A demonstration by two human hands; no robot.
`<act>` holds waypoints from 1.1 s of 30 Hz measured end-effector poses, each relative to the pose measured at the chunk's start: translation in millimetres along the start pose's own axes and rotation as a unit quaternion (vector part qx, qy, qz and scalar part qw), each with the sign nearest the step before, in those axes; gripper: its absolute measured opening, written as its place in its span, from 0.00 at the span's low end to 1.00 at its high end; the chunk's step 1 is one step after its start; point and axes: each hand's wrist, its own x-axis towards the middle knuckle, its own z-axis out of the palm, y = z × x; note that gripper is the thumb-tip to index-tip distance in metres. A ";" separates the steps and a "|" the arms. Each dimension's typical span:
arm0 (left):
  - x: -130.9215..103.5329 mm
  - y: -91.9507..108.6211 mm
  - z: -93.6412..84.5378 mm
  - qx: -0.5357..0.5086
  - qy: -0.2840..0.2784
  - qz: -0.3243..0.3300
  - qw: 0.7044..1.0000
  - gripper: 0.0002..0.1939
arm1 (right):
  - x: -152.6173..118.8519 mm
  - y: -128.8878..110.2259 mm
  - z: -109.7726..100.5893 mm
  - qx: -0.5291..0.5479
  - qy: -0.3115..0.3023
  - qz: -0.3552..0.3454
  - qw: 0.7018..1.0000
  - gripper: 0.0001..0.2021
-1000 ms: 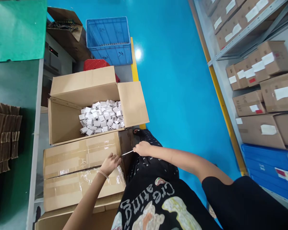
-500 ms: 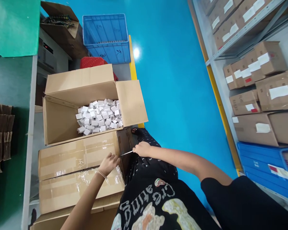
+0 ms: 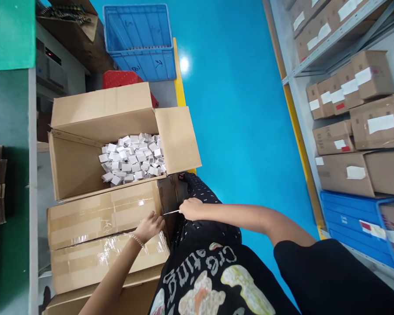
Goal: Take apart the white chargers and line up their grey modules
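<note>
My right hand (image 3: 191, 208) is closed in front of my dark trousers, gripping a thin silvery rod-like piece (image 3: 172, 212) whose exact kind I cannot make out. The piece stretches toward my left hand (image 3: 151, 226), which has its fingers curled at the right edge of a taped cardboard box (image 3: 131, 199). Whatever lies between the left fingers is hidden. An open carton (image 3: 75, 175) stands just beyond the taped box, with a heap of small white box-shaped pieces (image 3: 134, 157) inside. Its right flap (image 3: 178, 139) is folded outward.
Behind the open carton are a red stool-like object (image 3: 121, 78) and a blue plastic crate (image 3: 139, 43). At left runs a green-topped table (image 3: 11, 109). Shelves with labelled cartons (image 3: 354, 175) and a blue bin (image 3: 348, 218) line the right side, across the blue floor (image 3: 236, 109).
The view has shifted a little, so the crate and cartons sit slightly further left and higher. My hands keep nearly the same pose, with the thin piece now lying more level between them.
</note>
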 end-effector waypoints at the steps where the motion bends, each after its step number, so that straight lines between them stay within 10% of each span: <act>1: 0.3 0.0 0.5 -0.003 0.000 0.003 1.000 0.09 | -1.1 -1.7 -0.4 0.002 0.011 -0.004 1.000 0.11; 12: 1.6 0.5 -1.2 -0.021 -0.029 0.010 0.999 0.09 | 13.7 -24.6 2.3 0.086 -0.053 0.062 0.993 0.16; 27: 13.3 -5.6 -10.8 -0.036 -0.130 -0.141 0.981 0.10 | -3.9 -1.8 2.4 -0.044 0.037 -0.010 0.998 0.12; 33: 17.4 -4.7 -26.2 -0.098 -0.169 -0.104 0.975 0.06 | 0.9 -11.7 4.8 -0.061 0.030 -0.056 0.996 0.09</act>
